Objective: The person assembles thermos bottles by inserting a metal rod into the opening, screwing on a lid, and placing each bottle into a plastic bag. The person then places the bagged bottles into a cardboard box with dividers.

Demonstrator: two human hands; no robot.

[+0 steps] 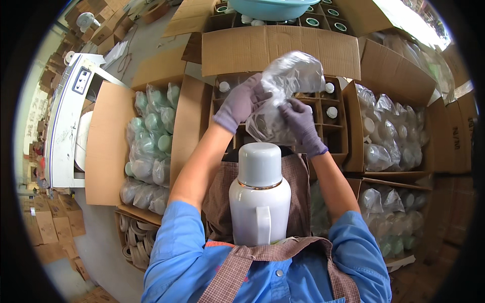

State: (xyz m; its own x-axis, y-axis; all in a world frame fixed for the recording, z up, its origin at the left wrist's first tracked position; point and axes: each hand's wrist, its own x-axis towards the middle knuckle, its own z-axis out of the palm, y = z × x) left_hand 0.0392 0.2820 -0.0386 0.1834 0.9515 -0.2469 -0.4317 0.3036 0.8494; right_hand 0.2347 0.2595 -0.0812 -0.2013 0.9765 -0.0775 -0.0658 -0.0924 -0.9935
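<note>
Evidently, the clear plastic bag [295, 73] hung crumpled between both hands, above the near divided carton [344, 121]. It looked nearly weightless, limp and slick, likely to slide or tear, so its mouth or a gathered fold seemed the best place to hold. The gloved right hand [303, 123] pinched the film at its gathered middle; the gloved left hand [241, 101] curled against its other side, where one could not tell whether the hidden fingertips pinched. Close to the apron stood a white flask [259, 207], probably heavier, rigid and smooth, perhaps breakable, best taken by its handle [263, 225] with the body supported. White caps [331, 112] showed in some cells of the near divided carton. Leftward, an open carton [108, 151] held pale-green bagged pieces [151, 123]; rightward, another carton [396, 65] held whitish bagged pieces [386, 126]. Beige bands [136, 242] filled a box at lower left. Farthest forward, a blue basin [275, 9] sat over green-rimmed openings [312, 22] in a partitioned carton [184, 20].
</note>
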